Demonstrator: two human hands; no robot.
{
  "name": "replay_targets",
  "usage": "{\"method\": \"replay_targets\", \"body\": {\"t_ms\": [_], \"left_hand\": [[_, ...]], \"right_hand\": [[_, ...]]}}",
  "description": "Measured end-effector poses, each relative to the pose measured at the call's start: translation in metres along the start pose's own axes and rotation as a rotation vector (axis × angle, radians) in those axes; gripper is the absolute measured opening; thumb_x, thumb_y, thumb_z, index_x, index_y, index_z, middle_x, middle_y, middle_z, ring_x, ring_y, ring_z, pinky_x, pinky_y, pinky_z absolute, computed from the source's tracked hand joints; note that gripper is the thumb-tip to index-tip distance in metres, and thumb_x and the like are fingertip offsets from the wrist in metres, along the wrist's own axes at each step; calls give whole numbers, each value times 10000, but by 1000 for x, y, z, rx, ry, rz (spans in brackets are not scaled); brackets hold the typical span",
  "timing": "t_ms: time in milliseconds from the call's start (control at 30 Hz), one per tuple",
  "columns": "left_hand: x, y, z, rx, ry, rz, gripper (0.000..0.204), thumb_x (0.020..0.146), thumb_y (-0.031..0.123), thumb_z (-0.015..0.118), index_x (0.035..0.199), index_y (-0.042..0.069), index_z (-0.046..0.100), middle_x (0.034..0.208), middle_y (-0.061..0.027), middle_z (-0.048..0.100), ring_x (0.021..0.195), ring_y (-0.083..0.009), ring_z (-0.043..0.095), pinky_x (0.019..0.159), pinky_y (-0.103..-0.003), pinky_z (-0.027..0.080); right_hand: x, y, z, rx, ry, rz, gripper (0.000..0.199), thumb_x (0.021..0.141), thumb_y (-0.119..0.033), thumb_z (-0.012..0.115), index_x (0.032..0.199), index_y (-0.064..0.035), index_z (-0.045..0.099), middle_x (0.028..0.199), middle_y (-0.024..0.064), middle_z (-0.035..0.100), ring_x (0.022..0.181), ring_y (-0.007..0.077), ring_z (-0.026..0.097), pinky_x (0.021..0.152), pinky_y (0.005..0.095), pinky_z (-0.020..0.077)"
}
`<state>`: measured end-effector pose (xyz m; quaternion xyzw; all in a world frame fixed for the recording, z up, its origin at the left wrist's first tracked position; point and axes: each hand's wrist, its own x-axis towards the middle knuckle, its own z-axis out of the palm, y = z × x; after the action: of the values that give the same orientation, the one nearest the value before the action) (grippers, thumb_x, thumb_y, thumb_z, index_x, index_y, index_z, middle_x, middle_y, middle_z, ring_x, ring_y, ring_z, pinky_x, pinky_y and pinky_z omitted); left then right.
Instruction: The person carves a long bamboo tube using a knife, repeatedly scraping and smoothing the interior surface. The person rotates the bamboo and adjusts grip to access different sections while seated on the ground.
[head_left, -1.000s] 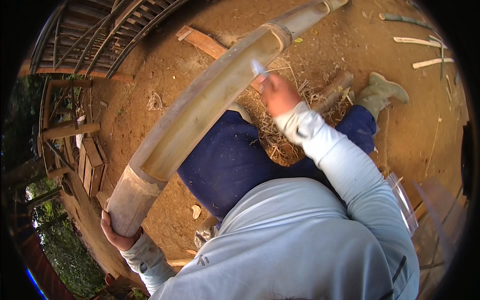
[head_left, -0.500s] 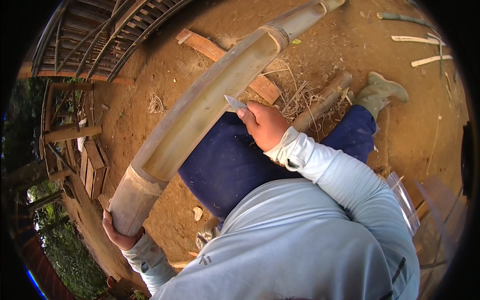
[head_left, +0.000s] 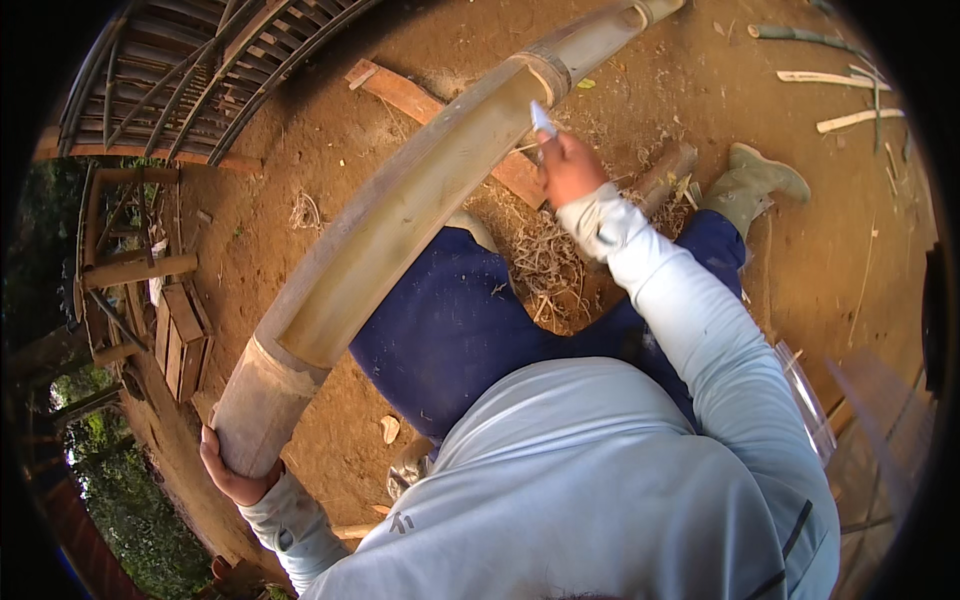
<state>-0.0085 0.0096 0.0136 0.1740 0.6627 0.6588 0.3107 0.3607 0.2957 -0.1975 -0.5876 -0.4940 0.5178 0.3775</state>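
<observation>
A long, thick bamboo pole (head_left: 345, 245) slants from lower left to upper right across my lap. Its upper side is cut away between the joints, baring the pale hollow inside. My left hand (head_left: 236, 478) is closed around the uncut lower end, with the fingers at its outer side. My right hand (head_left: 572, 166) is closed on a knife, slightly blurred; the handle is hidden in the fist. The short pointed blade (head_left: 541, 118) reaches the near rim of the opening, just below the far joint. Whether it touches the bamboo I cannot tell.
A reddish plank (head_left: 410, 95) lies on the dirt beneath the pole. Beyond my knees are a heap of thin shavings (head_left: 548, 262) and a log (head_left: 668, 175). Slatted bamboo structure (head_left: 200, 60) stands at upper left, a wooden crate (head_left: 180, 340) at left. Cut sticks (head_left: 830, 78) lie at upper right.
My right hand has moved up and right along the pole's near rim with the knife, from mid-opening to near the far joint. My left hand keeps its hold; the pole has barely shifted.
</observation>
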Motion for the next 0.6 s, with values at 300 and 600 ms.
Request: {"method": "replay_targets", "body": {"t_ms": [300, 600], "left_hand": [[-2, 4, 0, 57, 49, -33, 549, 899, 489, 545, 1186, 29, 631, 1141, -148, 660, 1016, -321, 650, 681, -449, 556], [1, -1, -2, -4, 100, -28, 563, 894, 496, 543, 1216, 40, 616, 1166, -149, 654, 1041, -331, 644, 694, -483, 545]], "right_hand": [[-7, -9, -8, 7, -5, 56, 390, 1041, -353, 464, 942, -20, 641, 652, 61, 577, 553, 192, 541, 543, 369, 427], [0, -18, -8, 24, -18, -6, 336, 1044, -338, 487, 854, -69, 553, 587, 0, 488, 492, 111, 456, 494, 305, 399]]}}
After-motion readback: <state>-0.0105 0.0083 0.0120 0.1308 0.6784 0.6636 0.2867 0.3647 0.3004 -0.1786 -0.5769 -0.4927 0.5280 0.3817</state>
